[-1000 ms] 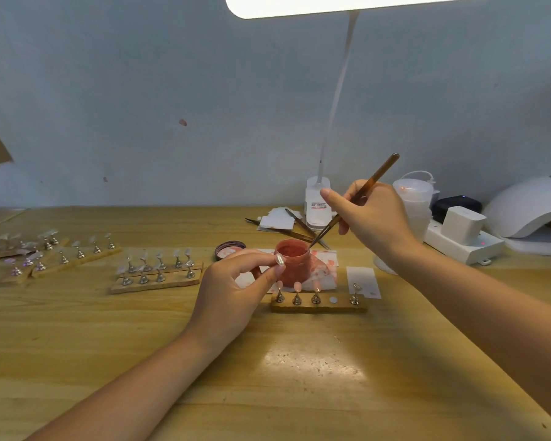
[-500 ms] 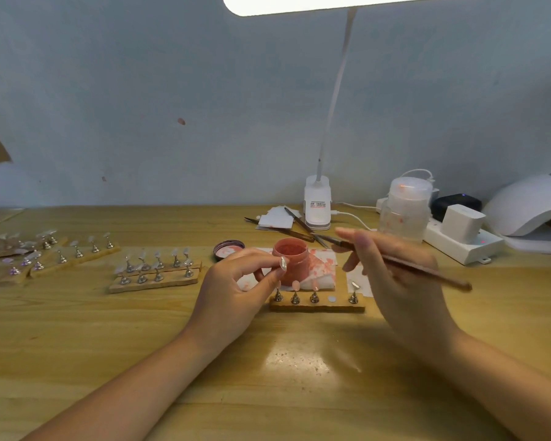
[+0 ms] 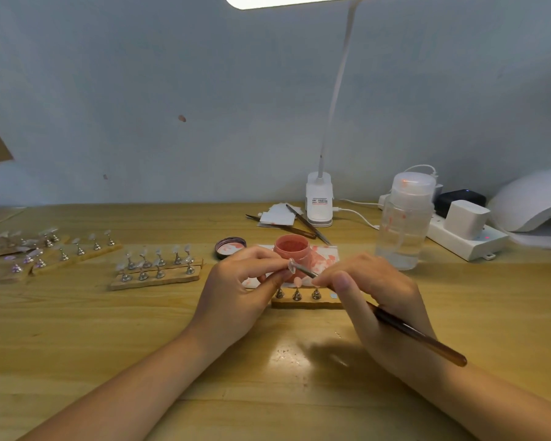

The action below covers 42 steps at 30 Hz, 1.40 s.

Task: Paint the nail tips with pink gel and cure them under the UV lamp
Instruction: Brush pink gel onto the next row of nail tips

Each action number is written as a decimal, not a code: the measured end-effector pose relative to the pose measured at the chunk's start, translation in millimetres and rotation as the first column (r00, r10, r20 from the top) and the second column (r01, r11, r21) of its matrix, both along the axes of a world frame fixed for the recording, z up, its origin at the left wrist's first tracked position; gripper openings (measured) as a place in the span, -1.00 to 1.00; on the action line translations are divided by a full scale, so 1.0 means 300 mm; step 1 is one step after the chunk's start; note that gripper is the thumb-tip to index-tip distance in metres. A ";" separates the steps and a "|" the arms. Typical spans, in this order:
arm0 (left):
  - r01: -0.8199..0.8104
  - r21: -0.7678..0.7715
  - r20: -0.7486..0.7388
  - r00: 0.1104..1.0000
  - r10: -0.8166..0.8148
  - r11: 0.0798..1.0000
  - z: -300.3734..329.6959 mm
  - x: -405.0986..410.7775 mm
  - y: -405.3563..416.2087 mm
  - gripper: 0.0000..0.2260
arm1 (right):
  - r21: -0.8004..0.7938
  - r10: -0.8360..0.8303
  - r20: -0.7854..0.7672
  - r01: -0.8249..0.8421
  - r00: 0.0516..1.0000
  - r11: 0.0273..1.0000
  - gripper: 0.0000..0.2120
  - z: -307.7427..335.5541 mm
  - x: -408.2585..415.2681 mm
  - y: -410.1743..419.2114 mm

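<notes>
Pink gel jar (image 3: 291,249) sitting open on table (image 3: 77,345), just behind both hands. Left hand (image 3: 239,294) pinching clear nail tip (image 3: 291,265) on its stand, right hand (image 3: 376,300) gripping brush (image 3: 417,337), long axis slanting up-left, bristle end touching tip. Tip looking clear, unpainted; UV lamp (image 3: 528,202) waiting far right.

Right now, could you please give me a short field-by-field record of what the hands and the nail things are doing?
left hand: pinches a clear nail tip on its stand
right hand: grips the brush, bristle end at the nail tip
pink gel jar: open, behind the hands
jar lid: off, lying left of the jar
wooden holder: in front of the jar, one pink tip on it
UV lamp: far right, nothing visibly inside
stage: painting, not yet curing
</notes>
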State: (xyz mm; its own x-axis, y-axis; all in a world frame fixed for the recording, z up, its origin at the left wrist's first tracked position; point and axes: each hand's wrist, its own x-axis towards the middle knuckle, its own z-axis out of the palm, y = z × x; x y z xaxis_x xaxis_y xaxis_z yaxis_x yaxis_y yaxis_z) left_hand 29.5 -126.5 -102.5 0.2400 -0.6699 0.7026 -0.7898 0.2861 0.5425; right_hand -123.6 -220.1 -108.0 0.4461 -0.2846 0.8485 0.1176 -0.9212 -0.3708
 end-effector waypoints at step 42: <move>0.000 0.028 0.048 0.999 -0.002 1.000 0.004 -0.008 0.002 -0.77 | 0.135 0.031 0.026 -0.034 0.999 0.990 -0.54 -0.006 -0.012 0.009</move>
State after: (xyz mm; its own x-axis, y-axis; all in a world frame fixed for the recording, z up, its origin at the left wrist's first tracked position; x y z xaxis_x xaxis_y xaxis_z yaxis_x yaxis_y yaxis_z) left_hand 27.2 -125.9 -101.5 0.2059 -0.6899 0.6940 -0.8148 0.2719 0.5121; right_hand -127.2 -217.3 -109.7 0.4375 -0.3830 0.8136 0.1570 -0.8584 -0.4885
